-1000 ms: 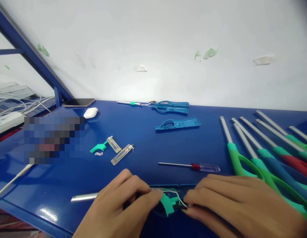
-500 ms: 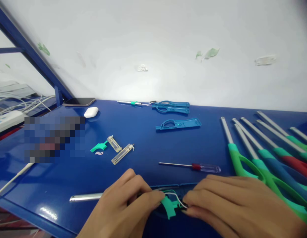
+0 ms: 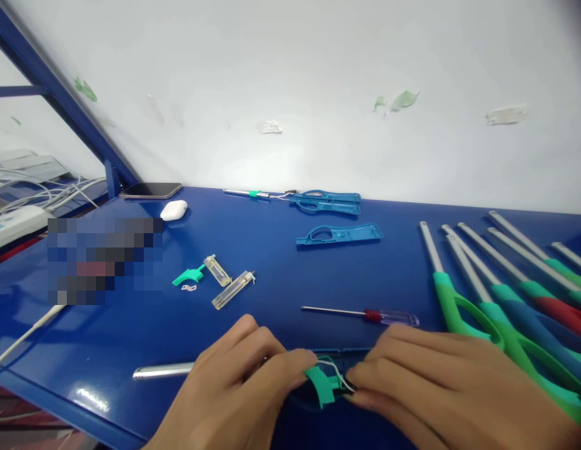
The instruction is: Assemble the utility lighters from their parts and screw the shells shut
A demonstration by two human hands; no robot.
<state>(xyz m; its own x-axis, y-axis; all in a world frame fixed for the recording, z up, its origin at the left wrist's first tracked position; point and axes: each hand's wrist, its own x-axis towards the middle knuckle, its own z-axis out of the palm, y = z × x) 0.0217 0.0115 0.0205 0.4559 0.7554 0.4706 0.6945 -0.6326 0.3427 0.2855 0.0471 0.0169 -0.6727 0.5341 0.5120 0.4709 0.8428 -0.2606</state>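
Note:
An opened stick lighter lies at the table's front, its blue casing half (image 3: 337,354) showing between my hands and its metal tube (image 3: 162,371) sticking out to the left. My left hand (image 3: 238,381) is closed over the front part of the lighter, thumb pressed at the upper end of a green trigger (image 3: 324,386). Bent fingers of my right hand (image 3: 426,375) pinch the lighter's rear, by a dark part at the end of a white wire (image 3: 336,370). The fingers hide much of the casing and what is inside it.
A screwdriver (image 3: 372,315) lies just beyond my hands. Several assembled lighters (image 3: 510,300) crowd the right side. Further back are blue casing halves (image 3: 346,234); left of centre lie clear fuel tanks (image 3: 231,290) and a loose green trigger (image 3: 189,275). A phone (image 3: 152,190) and white earphone case (image 3: 174,210) sit back left.
My left thumb has edged up and right over the trigger's upper end, and the trigger has shifted slightly. My right hand keeps nearly the same grip. The view has moved a little.

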